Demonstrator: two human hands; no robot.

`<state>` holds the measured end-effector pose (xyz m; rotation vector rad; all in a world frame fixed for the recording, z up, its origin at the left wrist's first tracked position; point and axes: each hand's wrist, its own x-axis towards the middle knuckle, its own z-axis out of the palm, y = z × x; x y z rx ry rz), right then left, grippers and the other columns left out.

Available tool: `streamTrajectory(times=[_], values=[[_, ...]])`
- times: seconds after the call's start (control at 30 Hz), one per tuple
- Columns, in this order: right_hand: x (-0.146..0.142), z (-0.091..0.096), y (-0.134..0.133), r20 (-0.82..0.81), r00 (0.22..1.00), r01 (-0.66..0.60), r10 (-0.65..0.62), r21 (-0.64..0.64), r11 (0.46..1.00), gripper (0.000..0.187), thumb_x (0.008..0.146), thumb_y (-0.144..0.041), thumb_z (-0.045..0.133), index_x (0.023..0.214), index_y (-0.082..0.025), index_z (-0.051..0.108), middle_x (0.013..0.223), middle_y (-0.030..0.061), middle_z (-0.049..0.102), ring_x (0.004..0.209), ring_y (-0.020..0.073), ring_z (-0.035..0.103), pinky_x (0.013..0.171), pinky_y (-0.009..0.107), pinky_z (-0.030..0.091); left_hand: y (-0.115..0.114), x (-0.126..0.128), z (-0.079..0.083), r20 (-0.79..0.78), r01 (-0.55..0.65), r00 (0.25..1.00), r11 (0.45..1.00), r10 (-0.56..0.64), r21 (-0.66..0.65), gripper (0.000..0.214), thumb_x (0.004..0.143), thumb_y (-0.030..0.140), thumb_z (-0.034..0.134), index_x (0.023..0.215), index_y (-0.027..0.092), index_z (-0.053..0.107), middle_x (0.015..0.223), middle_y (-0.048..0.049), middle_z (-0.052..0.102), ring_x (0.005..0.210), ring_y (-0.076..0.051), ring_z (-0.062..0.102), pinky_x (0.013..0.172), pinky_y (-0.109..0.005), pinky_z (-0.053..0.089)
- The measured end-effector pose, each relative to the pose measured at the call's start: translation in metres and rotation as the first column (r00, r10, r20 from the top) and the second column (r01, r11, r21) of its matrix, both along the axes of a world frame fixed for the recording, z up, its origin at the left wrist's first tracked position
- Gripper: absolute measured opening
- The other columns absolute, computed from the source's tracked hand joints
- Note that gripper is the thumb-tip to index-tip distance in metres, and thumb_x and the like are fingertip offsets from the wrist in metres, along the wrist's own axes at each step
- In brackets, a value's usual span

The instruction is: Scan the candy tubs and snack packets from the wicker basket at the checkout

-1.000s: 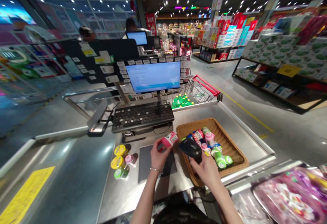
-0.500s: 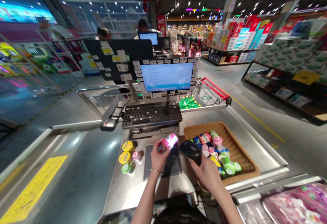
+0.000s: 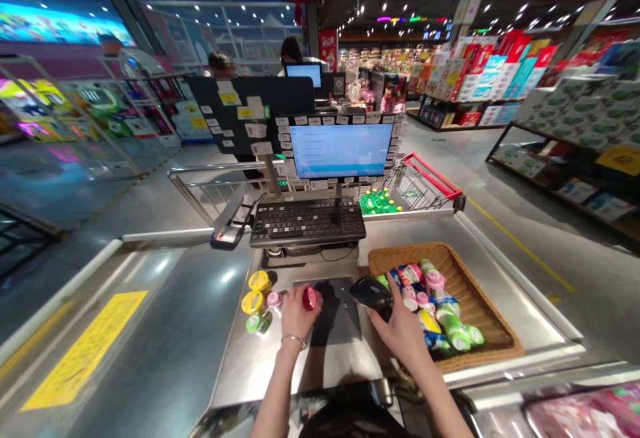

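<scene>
My left hand [image 3: 296, 315] is closed round a small pink bottle [image 3: 310, 297], held low over the steel counter beside the dark scan plate [image 3: 340, 315]. Just left of it stand a few small bottles with yellow, pink and green caps [image 3: 257, 301]. My right hand [image 3: 400, 331] grips a black handheld scanner [image 3: 373, 293] at the left edge of a wicker basket [image 3: 493, 321]. The basket holds several small bottles [image 3: 435, 305].
Behind the scan plate sit a black keyboard [image 3: 307, 220] and a lit monitor [image 3: 341, 150]. A red-handled shopping cart [image 3: 420, 188] stands past the counter's far edge. A yellow strip [image 3: 85, 348] marks the counter at left. Store shelves line the right; people stand at a far till.
My left hand has lowered the pink bottle from in front of the scanner towards the counter, near the standing bottles. The right hand and scanner stay by the basket. The camera swung left.
</scene>
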<state>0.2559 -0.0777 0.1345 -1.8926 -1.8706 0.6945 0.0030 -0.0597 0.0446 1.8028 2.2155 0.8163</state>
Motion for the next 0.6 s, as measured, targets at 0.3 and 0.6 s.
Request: streamTrajectory(times=[0.3, 0.6], values=[[-0.036, -0.021, 0.002, -0.110, 0.990, -0.099, 0.092, -0.062, 0.993, 0.077, 0.087, -0.039, 0.052, 0.150, -0.015, 0.015, 0.101, 0.0129, 0.071, 0.091, 0.0293, 0.070, 0.077, 0.033, 0.048, -0.051, -0.067, -0.063, -0.351, -0.236, 0.924, 0.948, 0.151, -0.214, 0.039, 0.077, 0.020, 0.057, 0.116, 0.016, 0.060, 0.111, -0.0130, 0.057, 0.096, -0.024, 0.060, 0.085, -0.035, 0.046], [-0.042, -0.019, 0.000, -0.120, 0.988, -0.102, 0.096, -0.045, 0.994, 0.075, 0.086, -0.038, 0.054, 0.149, -0.015, 0.019, 0.100, 0.0127, 0.071, 0.095, 0.0280, 0.069, 0.077, 0.032, 0.048, -0.042, -0.057, -0.048, -0.285, -0.173, 0.949, 0.979, 0.136, -0.107, 0.044, 0.075, 0.019, 0.061, 0.119, 0.017, 0.056, 0.123, -0.0144, 0.055, 0.112, -0.029, 0.053, 0.094, -0.042, 0.045]])
